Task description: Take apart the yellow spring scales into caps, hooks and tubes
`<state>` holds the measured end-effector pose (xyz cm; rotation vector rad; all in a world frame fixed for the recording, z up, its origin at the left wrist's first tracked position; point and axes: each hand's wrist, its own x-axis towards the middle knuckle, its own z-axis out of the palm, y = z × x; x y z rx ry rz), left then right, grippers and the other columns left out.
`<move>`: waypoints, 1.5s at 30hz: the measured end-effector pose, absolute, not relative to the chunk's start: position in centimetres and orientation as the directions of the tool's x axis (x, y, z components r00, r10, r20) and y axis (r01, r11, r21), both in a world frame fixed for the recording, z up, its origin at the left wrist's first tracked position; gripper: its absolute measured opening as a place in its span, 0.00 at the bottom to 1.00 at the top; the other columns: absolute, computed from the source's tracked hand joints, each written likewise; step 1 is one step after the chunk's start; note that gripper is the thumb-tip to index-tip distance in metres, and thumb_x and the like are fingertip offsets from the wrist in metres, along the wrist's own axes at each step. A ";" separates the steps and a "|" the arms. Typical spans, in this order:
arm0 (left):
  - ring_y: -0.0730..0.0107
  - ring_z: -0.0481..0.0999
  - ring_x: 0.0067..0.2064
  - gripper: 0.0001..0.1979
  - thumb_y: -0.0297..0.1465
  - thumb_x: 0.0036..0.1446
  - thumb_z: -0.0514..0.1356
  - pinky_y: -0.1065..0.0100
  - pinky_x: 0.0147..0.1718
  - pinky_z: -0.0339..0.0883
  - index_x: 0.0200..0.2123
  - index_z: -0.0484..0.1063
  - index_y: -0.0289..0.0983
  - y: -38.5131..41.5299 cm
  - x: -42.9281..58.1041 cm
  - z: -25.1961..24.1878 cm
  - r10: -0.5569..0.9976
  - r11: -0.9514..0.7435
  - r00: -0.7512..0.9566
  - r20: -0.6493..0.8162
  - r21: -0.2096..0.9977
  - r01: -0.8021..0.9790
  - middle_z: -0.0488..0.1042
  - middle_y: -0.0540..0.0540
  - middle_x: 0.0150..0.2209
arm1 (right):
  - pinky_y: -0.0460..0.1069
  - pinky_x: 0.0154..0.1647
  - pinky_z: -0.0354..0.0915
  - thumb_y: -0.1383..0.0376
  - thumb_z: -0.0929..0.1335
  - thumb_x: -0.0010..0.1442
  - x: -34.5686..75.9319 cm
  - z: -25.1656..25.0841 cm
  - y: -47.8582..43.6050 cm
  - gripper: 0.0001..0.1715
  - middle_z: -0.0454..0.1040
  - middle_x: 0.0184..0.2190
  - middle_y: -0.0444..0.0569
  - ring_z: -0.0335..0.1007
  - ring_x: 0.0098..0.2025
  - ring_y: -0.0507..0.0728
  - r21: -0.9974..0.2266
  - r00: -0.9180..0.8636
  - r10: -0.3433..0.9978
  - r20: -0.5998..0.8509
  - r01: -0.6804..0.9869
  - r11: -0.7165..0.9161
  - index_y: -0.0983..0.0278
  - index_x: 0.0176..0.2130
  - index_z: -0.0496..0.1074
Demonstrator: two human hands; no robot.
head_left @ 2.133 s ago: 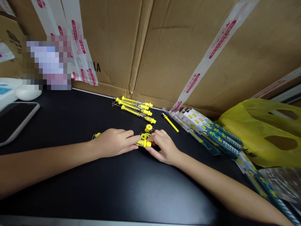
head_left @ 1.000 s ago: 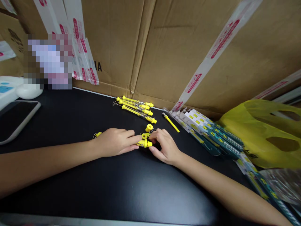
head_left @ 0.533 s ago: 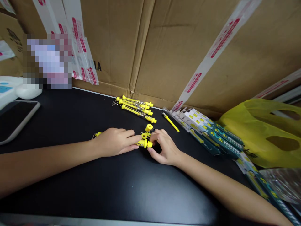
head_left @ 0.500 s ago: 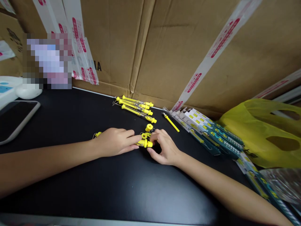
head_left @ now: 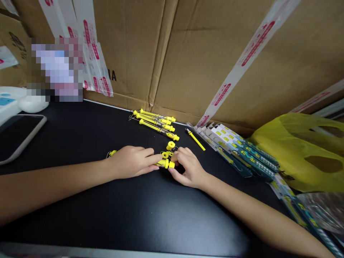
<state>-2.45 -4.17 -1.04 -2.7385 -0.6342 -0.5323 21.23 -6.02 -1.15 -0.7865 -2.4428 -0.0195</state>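
My left hand (head_left: 130, 162) lies on the black table (head_left: 107, 215), fingers closed around a yellow pen-like tool (head_left: 164, 163); the tool's far tip (head_left: 111, 153) sticks out past my wrist. My right hand (head_left: 188, 167) pinches the yellow cap end of that same tool. Small yellow caps (head_left: 170, 146) lie just beyond the fingers. Several finished yellow tools (head_left: 156, 123) lie in a row near the cardboard wall. A single thin yellow rod (head_left: 195, 139) rests to their right.
Cardboard boxes (head_left: 204, 57) with printed tape wall off the back. Teal and white packaging cards (head_left: 239, 150) fan out at right, beside a yellow plastic bag (head_left: 301, 150). A phone (head_left: 16, 138) and a white device (head_left: 10, 100) sit at far left.
Almost nothing has moved. My right fingers have shifted slightly on the cap end of the tool; my left hand stays put.
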 end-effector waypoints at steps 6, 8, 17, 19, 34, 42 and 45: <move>0.74 0.72 0.30 0.14 0.39 0.65 0.47 0.73 0.26 0.60 0.47 0.66 0.40 -4.2 -2.4 -1.1 0.365 -0.866 0.833 0.417 -0.177 0.468 0.70 0.51 0.31 | 0.49 0.29 0.53 0.62 0.64 0.56 21.2 -1.2 -6.0 0.07 0.64 0.24 0.44 0.58 0.27 0.55 -0.178 -0.666 0.532 0.523 0.525 0.832 0.61 0.32 0.58; 0.74 0.72 0.31 0.14 0.39 0.65 0.47 0.73 0.27 0.60 0.47 0.66 0.40 -4.2 -2.4 -1.1 0.367 -0.865 0.833 0.413 -0.177 0.469 0.70 0.51 0.32 | 0.50 0.30 0.53 0.59 0.63 0.57 21.3 -1.2 -5.9 0.09 0.64 0.25 0.45 0.59 0.28 0.55 -0.197 -0.665 0.549 0.506 0.531 0.825 0.62 0.33 0.59; 0.72 0.73 0.31 0.15 0.39 0.66 0.46 0.71 0.27 0.60 0.47 0.66 0.40 -4.1 -2.4 -1.0 0.376 -0.862 0.839 0.392 -0.185 0.472 0.71 0.51 0.32 | 0.50 0.29 0.52 0.63 0.63 0.60 21.3 -1.1 -6.0 0.06 0.64 0.23 0.45 0.57 0.27 0.54 -0.125 -0.674 0.530 0.514 0.553 0.824 0.63 0.32 0.61; 0.72 0.73 0.31 0.15 0.39 0.66 0.46 0.71 0.27 0.60 0.47 0.66 0.40 -4.1 -2.5 -1.0 0.379 -0.859 0.836 0.398 -0.186 0.478 0.71 0.51 0.32 | 0.49 0.28 0.52 0.63 0.64 0.58 21.3 -1.1 -6.0 0.06 0.63 0.23 0.44 0.56 0.26 0.54 -0.141 -0.659 0.524 0.539 0.542 0.828 0.62 0.33 0.60; 0.73 0.73 0.31 0.15 0.39 0.66 0.46 0.72 0.26 0.59 0.46 0.66 0.40 -4.2 -2.4 -1.0 0.367 -0.861 0.833 0.415 -0.188 0.473 0.71 0.52 0.31 | 0.50 0.32 0.56 0.63 0.54 0.66 22.5 -1.4 -5.3 0.13 0.60 0.27 0.46 0.57 0.29 0.54 -0.480 -0.360 0.736 0.573 0.581 0.658 0.61 0.29 0.57; 0.73 0.72 0.29 0.14 0.40 0.66 0.45 0.71 0.24 0.57 0.44 0.66 0.41 -4.2 -2.4 -0.9 0.367 -0.862 0.828 0.423 -0.179 0.474 0.70 0.52 0.30 | 0.47 0.27 0.52 0.61 0.62 0.59 24.3 -0.5 -2.6 0.10 0.60 0.24 0.41 0.57 0.25 0.52 -0.403 -0.198 0.919 0.341 0.852 0.333 0.61 0.30 0.55; 0.73 0.72 0.29 0.14 0.40 0.66 0.46 0.71 0.24 0.56 0.44 0.66 0.41 -4.2 -2.4 -1.1 0.371 -0.862 0.828 0.421 -0.176 0.475 0.69 0.52 0.30 | 0.46 0.25 0.51 0.61 0.63 0.57 24.4 -0.5 -2.0 0.09 0.62 0.23 0.40 0.57 0.24 0.52 -0.376 -0.197 0.951 0.238 0.884 0.277 0.60 0.31 0.56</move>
